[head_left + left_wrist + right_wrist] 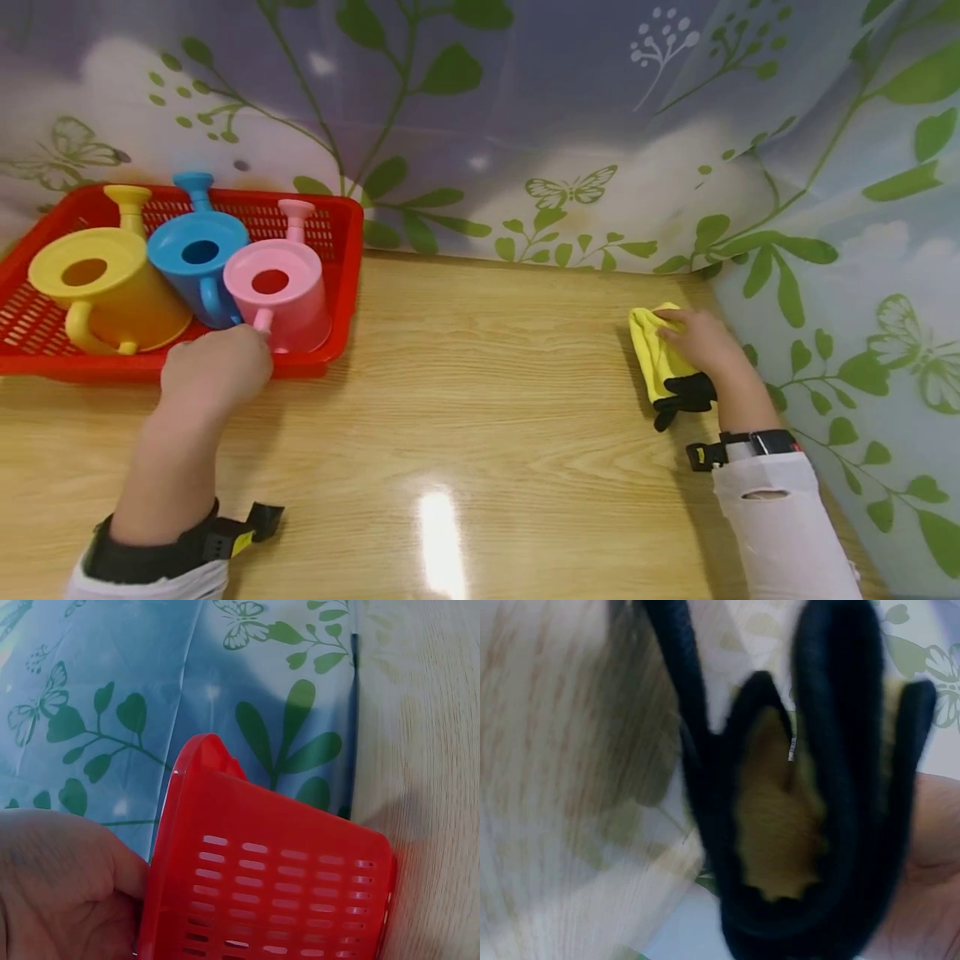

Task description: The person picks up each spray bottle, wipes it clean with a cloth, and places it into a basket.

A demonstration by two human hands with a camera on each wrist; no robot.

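A red plastic basket (341, 350) at the left holds three watering cans: a yellow one (153, 304), a blue one (172, 242) and a pink one (303, 304). My left hand (217, 367) is over the basket's front rim, curled at the handle of the pink watering can; its fingertips are hidden. In the left wrist view, the left thumb (124, 866) passes behind the rim. My right hand (697, 342) holds a folded pair of yellow and black gloves (648, 354) near the right wall. Their dark edges look blurred in the right wrist view.
The wood-grain table (480, 375) stretches between the basket and the gloves. A cloth printed with leaves and butterflies (465, 183) hangs along the back, behind the basket. More of that printed covering rises at the right, close beside the right arm.
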